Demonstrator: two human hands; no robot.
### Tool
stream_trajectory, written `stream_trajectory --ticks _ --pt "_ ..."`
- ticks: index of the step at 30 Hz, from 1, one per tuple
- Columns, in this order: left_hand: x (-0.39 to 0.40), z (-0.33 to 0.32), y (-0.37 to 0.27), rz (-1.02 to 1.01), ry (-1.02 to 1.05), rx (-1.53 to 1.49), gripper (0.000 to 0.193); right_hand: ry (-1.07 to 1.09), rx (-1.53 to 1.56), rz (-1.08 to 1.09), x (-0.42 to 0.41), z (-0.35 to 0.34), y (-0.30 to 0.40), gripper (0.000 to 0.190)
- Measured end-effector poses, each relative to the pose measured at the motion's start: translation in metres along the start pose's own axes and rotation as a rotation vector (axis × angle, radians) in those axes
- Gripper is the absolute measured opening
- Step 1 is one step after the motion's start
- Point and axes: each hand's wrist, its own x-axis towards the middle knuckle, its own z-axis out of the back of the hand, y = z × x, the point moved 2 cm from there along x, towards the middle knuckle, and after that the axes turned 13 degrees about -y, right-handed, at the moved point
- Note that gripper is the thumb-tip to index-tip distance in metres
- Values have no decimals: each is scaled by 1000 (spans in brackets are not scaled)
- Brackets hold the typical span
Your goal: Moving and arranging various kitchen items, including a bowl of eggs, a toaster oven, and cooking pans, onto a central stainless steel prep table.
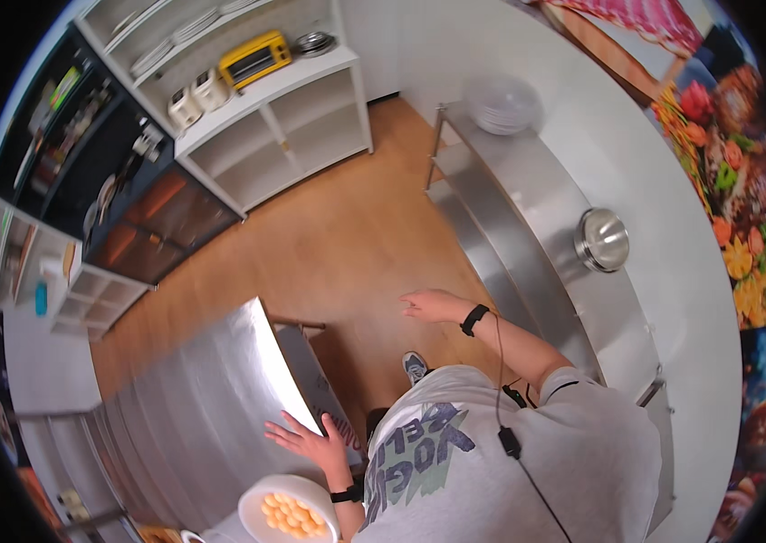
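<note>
My left hand (pixel 305 442) is spread out, palm down, over the near edge of a stainless steel table (pixel 199 394); I cannot tell whether it touches the metal. Nothing is in its fingers. Close to that wrist stands a white bowl (pixel 250 506) with several rounded, pale orange, egg-like things (pixel 293 516) inside. Held out over the wooden floor (pixel 329 224), my right hand (pixel 432 305) has loosely bent fingers and no object shows in it. The steel shelf unit (pixel 532 170) is to the right of this hand.
Clear stacked bowls (pixel 504 105) and metal bowls (pixel 602 239) stand on the steel shelf unit. White shelving (pixel 274 129) carries a yellow toaster oven (pixel 255 60), cream toasters (pixel 210 89) and plates. A dark cabinet (pixel 152 224) stands at the left. A cable (pixel 511 441) hangs across my shirt.
</note>
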Motion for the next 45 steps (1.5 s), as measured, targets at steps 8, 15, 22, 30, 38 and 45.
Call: stream_trajectory --ticks 8,15,22,30,38,45 --pt "108 -69 -70 -249 73 -209 86 -55 -49 -293 -68 16 -116 44" --pt "179 -151 -122 -271 268 -347 92 -187 37 -515 -68 60 -113 47" --pt "287 -231 -159 -306 369 -462 93 -233 3 -544 30 116 -118 52" --pt "395 -349 -190 -384 484 -587 88 -362 53 -591 143 192 -110 49" --pt "459 -410 -252 -517 623 -620 84 -506 -29 -794 128 204 -147 50" --pt "488 -440 -284 -618 729 -590 80 -835 -105 -1008 147 253 -207 53"
